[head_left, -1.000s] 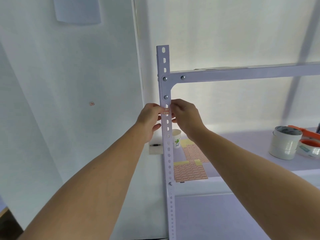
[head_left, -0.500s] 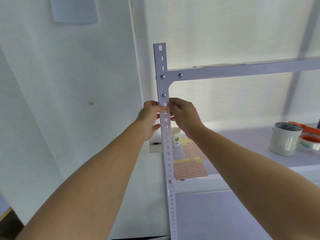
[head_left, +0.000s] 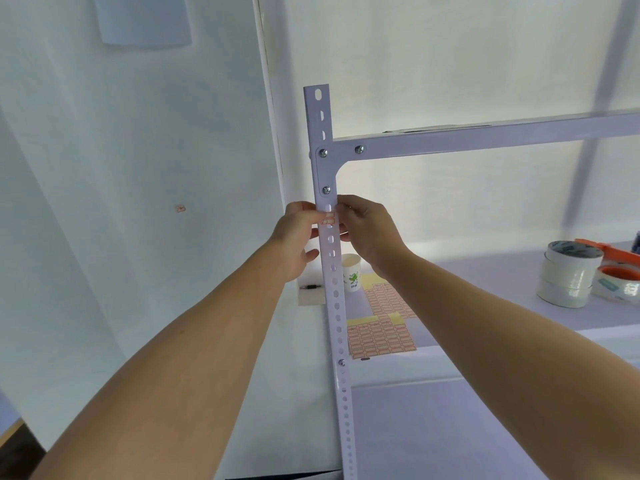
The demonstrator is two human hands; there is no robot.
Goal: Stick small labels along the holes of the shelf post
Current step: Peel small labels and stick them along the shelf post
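A white perforated shelf post (head_left: 336,306) runs upright through the middle of the view, holes all down its face. A small white label with a red border (head_left: 328,218) lies across the post just below the third screw. My left hand (head_left: 295,237) pinches its left end against the post. My right hand (head_left: 367,230) presses its right end from the other side. Two sheets of red-bordered labels (head_left: 379,336) lie on the shelf behind the post.
A paper cup (head_left: 351,276) stands on the shelf (head_left: 485,271) behind the post. Stacked rolls of tape (head_left: 568,277) and an orange tape dispenser (head_left: 620,271) sit at the right. The upper shelf beam (head_left: 485,136) crosses above my hands. One stray label (head_left: 180,208) sticks on the left wall.
Both hands stay at the same hole of the post, pressing the label; the view has shifted slightly as my head moved.
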